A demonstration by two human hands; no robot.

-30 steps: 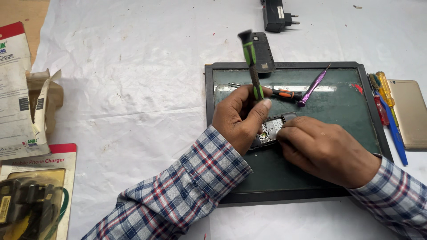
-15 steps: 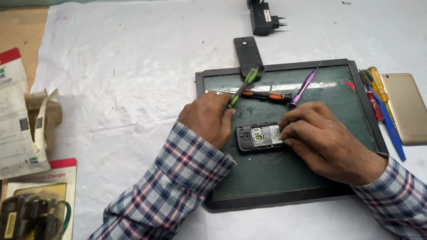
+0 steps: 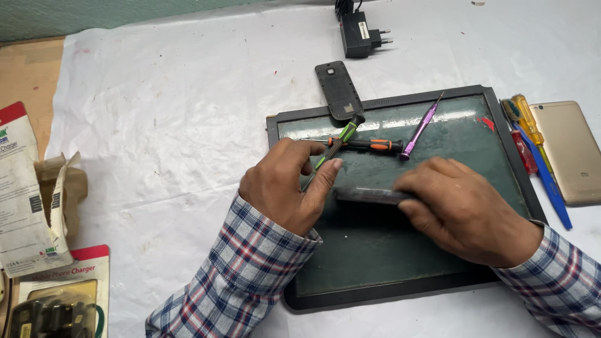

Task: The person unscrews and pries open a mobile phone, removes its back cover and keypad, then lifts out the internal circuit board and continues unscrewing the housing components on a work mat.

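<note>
Fingers [image 3: 325, 178] of left hand [image 3: 285, 188] curled shut round green-and-black screwdriver [image 3: 335, 145], thumb pressed along the shaft, tip hidden under the palm. Right hand [image 3: 463, 209] laid flat, fingers closed over small dark phone body [image 3: 369, 195], pinning it near the middle of dark work mat [image 3: 375, 269]; phone seen edge-on and blurred, so detail hard to tell.

Probably light, stiff and a little slippery, that phone body, with delicate parts if open; best taken by its long edges, not its face. Screwdriver slim and rigid, grip ridged; best held at the grip, near the top.

Lying on the mat's far edge: orange-and-black screwdriver [image 3: 369, 144], touching the held one, and purple tool [image 3: 421, 127], tilted. Black back cover [image 3: 338, 89] across the mat's far rim. Beside the mat's right edge: yellow, blue and red tools [image 3: 538, 150], then gold phone [image 3: 573, 153]. Black charger plug [image 3: 360, 34] at the desk's far edge; paper packets [image 3: 28, 200] at its left edge.
</note>
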